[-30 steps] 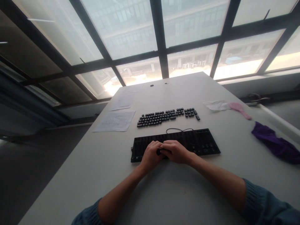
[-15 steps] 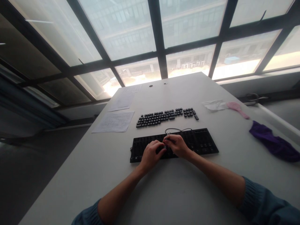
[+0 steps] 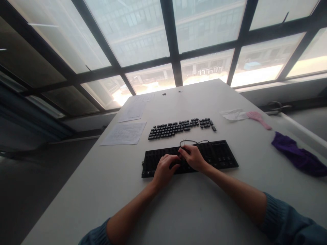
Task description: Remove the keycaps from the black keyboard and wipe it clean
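Observation:
A black keyboard point(image 3: 222, 154) lies across the table in front of me, most of its keys removed and a few left at the right end and lower edge. My right hand point(image 3: 193, 158) is closed over its middle, pinching a small wire keycap puller point(image 3: 184, 141); thin pale wires stick up past the fingers. Beside it, my left hand point(image 3: 166, 166) bends over the keyboard with thumb and fingertips drawn together near the right fingertips. Whatever the left fingers hold is hidden. Beyond the keyboard, loose black keycaps point(image 3: 170, 130) stand in rows.
A black cable point(image 3: 189, 140) curls behind the keyboard. Printed paper sheets point(image 3: 125, 133) lie at the left. To the right are a white tissue point(image 3: 232, 115), a pink hand-held item with a round head point(image 3: 255, 117) and a purple cloth point(image 3: 297, 154). Windows point(image 3: 204, 27) rise beyond the white table point(image 3: 194, 211).
My right hand has turned slightly at the keyboard's middle, and the puller's wires show less clearly. My left hand stays nearly in place. The keycap rows look the same.

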A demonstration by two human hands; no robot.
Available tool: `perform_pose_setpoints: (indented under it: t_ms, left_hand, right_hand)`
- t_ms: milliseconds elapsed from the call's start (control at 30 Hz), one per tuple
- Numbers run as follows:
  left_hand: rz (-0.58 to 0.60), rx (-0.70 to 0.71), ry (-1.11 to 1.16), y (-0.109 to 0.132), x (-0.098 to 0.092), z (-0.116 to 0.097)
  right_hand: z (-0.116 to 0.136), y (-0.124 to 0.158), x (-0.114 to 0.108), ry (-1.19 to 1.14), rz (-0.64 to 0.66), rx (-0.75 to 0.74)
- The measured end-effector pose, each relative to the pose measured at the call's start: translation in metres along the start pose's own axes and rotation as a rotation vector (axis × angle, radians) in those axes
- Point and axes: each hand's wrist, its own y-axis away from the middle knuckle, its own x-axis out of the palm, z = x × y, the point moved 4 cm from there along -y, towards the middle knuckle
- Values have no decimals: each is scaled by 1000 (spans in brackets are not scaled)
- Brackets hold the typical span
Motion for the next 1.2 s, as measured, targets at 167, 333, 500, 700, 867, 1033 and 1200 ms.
perform_pose_setpoints:
  t_ms: [167,333,500,700,867,1033,1200]
  left_hand:
    - [17,88,-13,0,2,-7]
    - [-62,26,68,-9,-19,-11]
    - [-163,12,-96,-62,-44,3]
    - [-113,87,-292,-135,-24,32]
    - [-43,125,-407,-150,-2,48]
    - [-2,173,-466,-148,5,53]
    - [-34,178,-523,-149,4,53]
  right_hand:
    - [-2,-2,0,-28,-10,32]
    - [-6,-2,-1,8,-43,42]
    - [-6,-2,-1,26,-36,13]
    - [-4,-1,0,31,-30,-8]
    - [-7,-2,1,27,-16,-6]
    - [-8,-2,3,26,-12,-7]
    - [-7,-2,2,2,-3,10]
